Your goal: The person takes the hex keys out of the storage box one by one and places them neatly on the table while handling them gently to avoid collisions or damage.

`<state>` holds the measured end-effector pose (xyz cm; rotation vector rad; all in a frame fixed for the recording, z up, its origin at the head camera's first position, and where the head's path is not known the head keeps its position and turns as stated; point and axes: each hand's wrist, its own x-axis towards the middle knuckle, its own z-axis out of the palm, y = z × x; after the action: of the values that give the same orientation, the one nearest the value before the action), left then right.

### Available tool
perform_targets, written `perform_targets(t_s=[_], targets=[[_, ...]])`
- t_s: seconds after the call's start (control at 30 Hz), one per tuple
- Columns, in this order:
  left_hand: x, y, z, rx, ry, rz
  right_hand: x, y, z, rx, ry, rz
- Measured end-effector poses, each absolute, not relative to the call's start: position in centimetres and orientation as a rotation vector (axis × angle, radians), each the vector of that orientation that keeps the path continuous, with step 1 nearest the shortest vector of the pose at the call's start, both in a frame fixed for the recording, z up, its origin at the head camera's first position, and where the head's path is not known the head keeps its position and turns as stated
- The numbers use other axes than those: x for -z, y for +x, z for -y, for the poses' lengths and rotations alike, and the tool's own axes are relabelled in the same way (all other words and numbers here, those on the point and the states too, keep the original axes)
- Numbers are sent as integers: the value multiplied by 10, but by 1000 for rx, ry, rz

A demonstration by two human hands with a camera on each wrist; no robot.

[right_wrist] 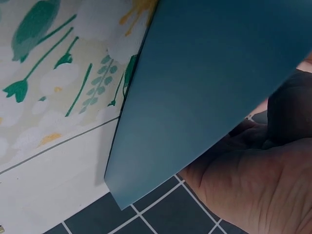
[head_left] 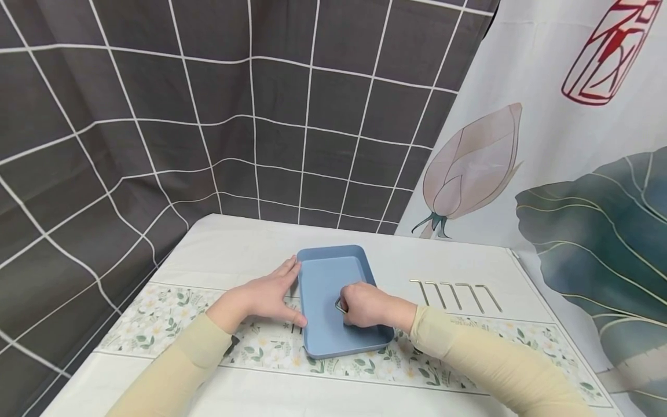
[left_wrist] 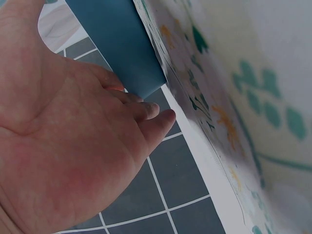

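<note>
A shallow blue tray (head_left: 328, 284) lies on the table, its long sides running away from me. Along its left wall rests my left hand (head_left: 268, 295), fingers extended and thumb spread toward the near end. The left wrist view shows that palm (left_wrist: 83, 141) beside the tray's outer wall (left_wrist: 122, 44). Inside the tray my right hand (head_left: 365, 304) is curled around a bent metal hex key (head_left: 340, 306); only its angled end sticks out. In the right wrist view the tray wall (right_wrist: 195, 92) hides most of the right hand (right_wrist: 258, 180) and the hex key.
Several L-shaped hex keys (head_left: 458, 295) lie in a row on the table right of the tray. Small dark marks or pieces (head_left: 294, 328) show by the tray's left edge, too small to tell. A dark gridded curtain (head_left: 281, 127) hangs behind the white floral tablecloth (head_left: 250, 237).
</note>
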<state>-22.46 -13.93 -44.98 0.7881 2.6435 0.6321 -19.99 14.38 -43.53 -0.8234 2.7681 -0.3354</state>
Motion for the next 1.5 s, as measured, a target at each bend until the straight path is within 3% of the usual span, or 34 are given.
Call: perform_targets(t_s=[1.5], targets=[[447,-223,138,-626,790,-2641,424,-199,-169,572,-791,-2834]])
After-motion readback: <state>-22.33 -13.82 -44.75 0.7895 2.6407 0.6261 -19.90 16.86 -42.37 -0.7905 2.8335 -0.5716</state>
